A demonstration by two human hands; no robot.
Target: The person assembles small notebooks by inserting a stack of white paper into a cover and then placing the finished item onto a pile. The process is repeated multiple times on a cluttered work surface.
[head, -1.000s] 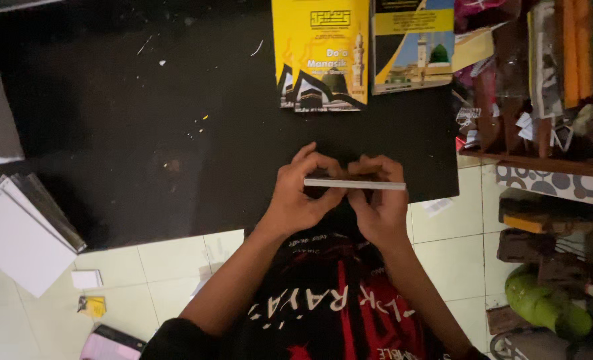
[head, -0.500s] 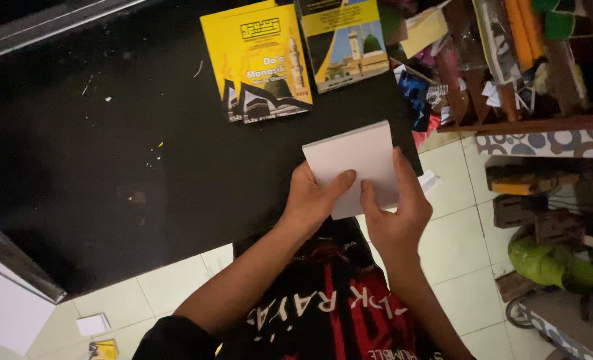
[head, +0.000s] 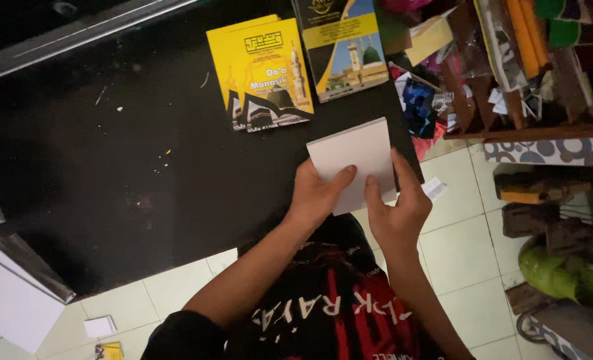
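Booklet stack (head: 353, 157) unmoved, both hands gripping

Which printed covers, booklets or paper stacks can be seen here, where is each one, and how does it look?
Yellow booklet: on the black table, rectangular, with a dark building picture below.
Dark booklet: right of the yellow one, with a yellow band and a mosque picture with a green dome.
White paper stack: blank, rectangular, held by the left hand and right hand at the table edge.
Spiral notebook: far left, white pages.
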